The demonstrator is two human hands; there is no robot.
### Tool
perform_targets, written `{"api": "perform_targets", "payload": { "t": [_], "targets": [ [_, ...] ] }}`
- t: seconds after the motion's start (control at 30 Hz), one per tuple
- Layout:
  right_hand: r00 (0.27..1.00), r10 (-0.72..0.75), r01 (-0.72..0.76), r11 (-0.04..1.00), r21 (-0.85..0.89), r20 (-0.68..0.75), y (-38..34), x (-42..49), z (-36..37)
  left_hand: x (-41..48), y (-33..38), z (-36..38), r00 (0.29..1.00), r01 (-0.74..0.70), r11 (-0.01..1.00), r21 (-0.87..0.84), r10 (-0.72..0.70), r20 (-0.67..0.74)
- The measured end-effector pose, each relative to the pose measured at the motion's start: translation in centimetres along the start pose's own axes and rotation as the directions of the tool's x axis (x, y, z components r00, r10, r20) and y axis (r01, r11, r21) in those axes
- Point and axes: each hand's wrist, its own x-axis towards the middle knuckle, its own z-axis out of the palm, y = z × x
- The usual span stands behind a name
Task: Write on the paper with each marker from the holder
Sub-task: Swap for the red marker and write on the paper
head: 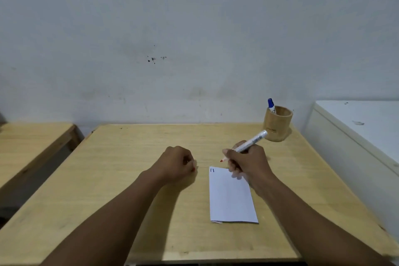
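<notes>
Pale, scuffed wall fills the upper half of the frame, and below it a light wooden bench point(121, 179) carries the work. A small white sheet of paper point(232, 198) lies flat right of centre, with two short dark strokes at its upper left corner and nothing pinning it down. The right hand point(248, 163) has its grip closed around a white-barrelled marker with a red tip point(248, 143), the tip hanging just beyond the paper's top edge and not clearly touching anything. The left hand point(178, 163) rests on the bench just left of the paper, curled shut around something small and red, likely the marker's cap, though too little shows to be sure. At the upper right of the bench stands a round tan wooden holder point(278, 123) with a blue-capped marker point(271, 106) upright inside. The main risk, as I judge it, is the loose sheet sliding or turning under the stroke, since neither hand holds it. The red tip could also mark the bare wood if it lands short of the edge. The marker's raised back end points towards the holder and might nudge it on a wide movement.
</notes>
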Motion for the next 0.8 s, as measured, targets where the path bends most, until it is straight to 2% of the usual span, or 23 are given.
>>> {"api": "perform_targets", "payload": {
  "t": [0.13,0.33,0.6,0.8],
  "targets": [
    [0.999,0.004,-0.006,0.999,-0.037,-0.050,2.4,0.0,1.2,0.1,0.6,1.3,0.998,-0.054,0.994,0.096,0.049,0.050],
    [0.998,-0.040,0.032,0.982,-0.185,-0.041,3.3,-0.6,1.6,-0.6,0.2,1.9,0.999,0.018,0.998,-0.053,-0.016,0.032],
    [0.995,-0.090,0.075,0.956,-0.283,-0.041,3.7,-0.8,1.6,-0.5,0.0,1.6,0.987,0.049,0.999,-0.005,-0.048,0.156],
    [0.998,-0.060,0.062,0.969,-0.240,0.015,4.3,-0.1,1.5,-0.2,-0.3,1.5,0.983,0.073,0.997,0.000,-0.072,0.169]
  ]
}}
